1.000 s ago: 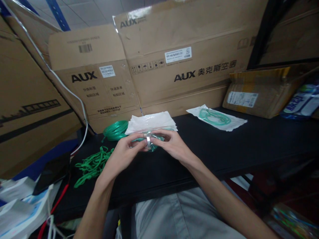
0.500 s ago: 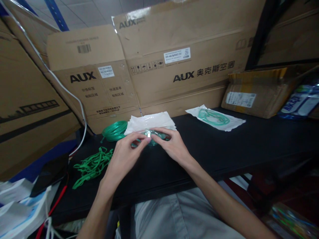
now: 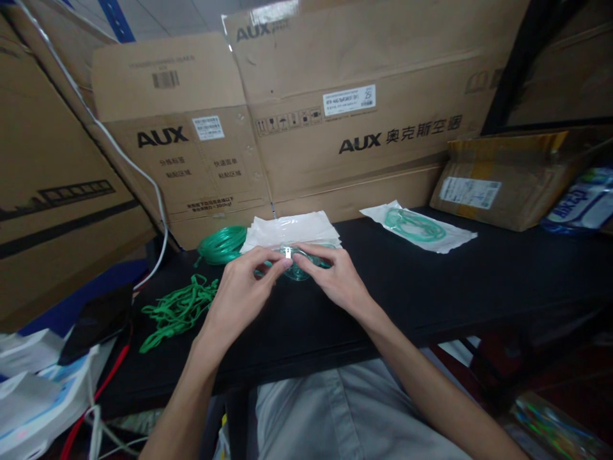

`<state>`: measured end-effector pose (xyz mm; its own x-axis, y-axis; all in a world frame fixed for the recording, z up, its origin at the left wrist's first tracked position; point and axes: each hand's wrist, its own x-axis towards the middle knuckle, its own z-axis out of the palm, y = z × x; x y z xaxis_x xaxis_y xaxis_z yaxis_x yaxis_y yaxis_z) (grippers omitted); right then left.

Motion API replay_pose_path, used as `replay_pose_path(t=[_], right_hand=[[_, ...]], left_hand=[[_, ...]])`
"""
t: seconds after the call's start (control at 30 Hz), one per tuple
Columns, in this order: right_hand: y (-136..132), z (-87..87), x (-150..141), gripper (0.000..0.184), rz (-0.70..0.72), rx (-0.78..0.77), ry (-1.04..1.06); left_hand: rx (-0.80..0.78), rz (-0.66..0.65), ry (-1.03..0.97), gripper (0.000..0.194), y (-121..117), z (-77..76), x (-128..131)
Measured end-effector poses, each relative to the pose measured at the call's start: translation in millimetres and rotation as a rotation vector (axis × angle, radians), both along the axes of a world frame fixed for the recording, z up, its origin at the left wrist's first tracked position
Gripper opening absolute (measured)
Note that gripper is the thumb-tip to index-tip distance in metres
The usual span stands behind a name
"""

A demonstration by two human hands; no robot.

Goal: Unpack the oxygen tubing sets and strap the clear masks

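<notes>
Between my two hands is a clear, greenish oxygen mask [image 3: 297, 275], mostly covered by the fingers. A small shiny metal nose clip [image 3: 288, 253] shows at its top. My left hand [image 3: 246, 281] pinches the mask at the clip from the left, thumb against index finger. From the right, my right hand [image 3: 341, 275] grips the mask, its thumb and forefinger close to the clip. Just behind them lies a stack of white pouches [image 3: 292, 230]. Left of the stack is a coil of green tubing [image 3: 223, 245], and nearer me a tangle of green elastic straps [image 3: 181, 306].
A white pouch [image 3: 390, 213] with coiled green tubing on it lies at the back right of the black table [image 3: 431, 287]. Large cardboard [image 3: 306, 160] stands behind. A smaller carton [image 3: 498, 185] is at right. White devices and cables [image 3: 43, 396] sit at left.
The view has shifted slightly. Both hands stay on the mask in nearly the same grip, thumbs still by the metal clip.
</notes>
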<state>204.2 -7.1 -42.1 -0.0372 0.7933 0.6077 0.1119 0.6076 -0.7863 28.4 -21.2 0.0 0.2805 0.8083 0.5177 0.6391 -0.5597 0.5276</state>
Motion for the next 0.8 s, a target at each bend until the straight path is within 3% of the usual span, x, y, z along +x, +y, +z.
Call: replay_pose_path(t=[0.8], right_hand=[[0, 1.6, 3, 0.024, 0.012, -0.004, 0.021]], left_hand=[[0.008, -0.035, -0.057, 0.029, 3, -11.1, 3]])
